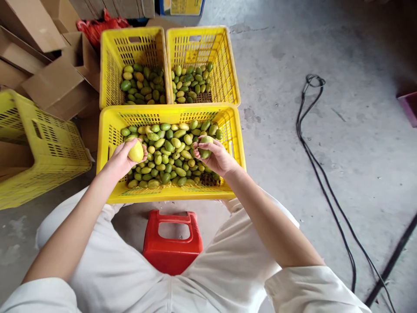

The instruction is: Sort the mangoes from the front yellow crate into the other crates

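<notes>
My left hand is closed around a plump yellow mango, above the left side of the near yellow crate. Over that crate's right side, my right hand curls around what look like two greenish mangoes, partly covered by the fingers. Below both hands, many small green and yellow mangoes lie loose across the crate's bottom.
Behind stand two more yellow crates, the left one and the right one, with mangoes inside. Cardboard boxes and a tilted yellow crate crowd the left. A red stool sits between my legs; a black cable crosses the floor.
</notes>
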`<state>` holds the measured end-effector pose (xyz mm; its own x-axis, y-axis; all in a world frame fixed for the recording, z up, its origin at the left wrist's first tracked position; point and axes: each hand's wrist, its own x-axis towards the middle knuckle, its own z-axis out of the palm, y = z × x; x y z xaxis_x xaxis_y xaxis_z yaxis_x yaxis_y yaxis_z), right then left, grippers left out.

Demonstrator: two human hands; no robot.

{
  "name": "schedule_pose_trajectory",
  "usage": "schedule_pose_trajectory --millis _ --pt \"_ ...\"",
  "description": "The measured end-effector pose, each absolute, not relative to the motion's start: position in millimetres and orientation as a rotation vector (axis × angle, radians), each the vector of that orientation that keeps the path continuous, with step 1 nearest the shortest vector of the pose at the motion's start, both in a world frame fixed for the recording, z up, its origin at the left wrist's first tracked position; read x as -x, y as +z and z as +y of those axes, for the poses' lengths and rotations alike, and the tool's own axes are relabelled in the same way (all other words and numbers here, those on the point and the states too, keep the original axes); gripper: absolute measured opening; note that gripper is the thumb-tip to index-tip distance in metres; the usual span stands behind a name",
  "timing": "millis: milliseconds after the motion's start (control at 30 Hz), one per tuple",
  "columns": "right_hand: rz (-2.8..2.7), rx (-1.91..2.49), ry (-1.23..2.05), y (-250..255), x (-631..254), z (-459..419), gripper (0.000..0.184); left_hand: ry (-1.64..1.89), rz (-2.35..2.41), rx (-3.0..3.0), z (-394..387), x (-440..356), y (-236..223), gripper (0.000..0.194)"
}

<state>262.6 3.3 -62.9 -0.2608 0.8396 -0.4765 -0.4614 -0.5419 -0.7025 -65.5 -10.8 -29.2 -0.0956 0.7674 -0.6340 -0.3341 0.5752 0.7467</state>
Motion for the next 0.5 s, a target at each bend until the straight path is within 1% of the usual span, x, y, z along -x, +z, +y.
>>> schedule_pose_trajectory --millis 100,200,367,433,500 --pt "-0.539 1.102 1.887 -62.2 -263.4 3.6 0.057 0.988 1.381 -0.312 -8.5 64.6 -22.3 0.015" --pt "-0.497 1.095 1.894 -63.1 -265.5 5.0 0.054 0.99 1.393 -0.27 -8.0 63.8 -18.8 0.019" --pt "-0.546 1.104 1.919 -65.7 -265.4 4.0 0.067 1.012 1.434 -0.412 -10.7 60.7 -22.7 0.012" --pt "-0.586 1.127 1.895 -65.7 -262.9 1.9 0.071 1.04 1.444 -0.47 -12.3 59.9 -24.2 0.018" --pt "-0.577 1.134 1.863 -64.5 -259.9 0.0 0.08 1.068 1.452 -0.501 -13.9 60.0 -25.2 0.028"
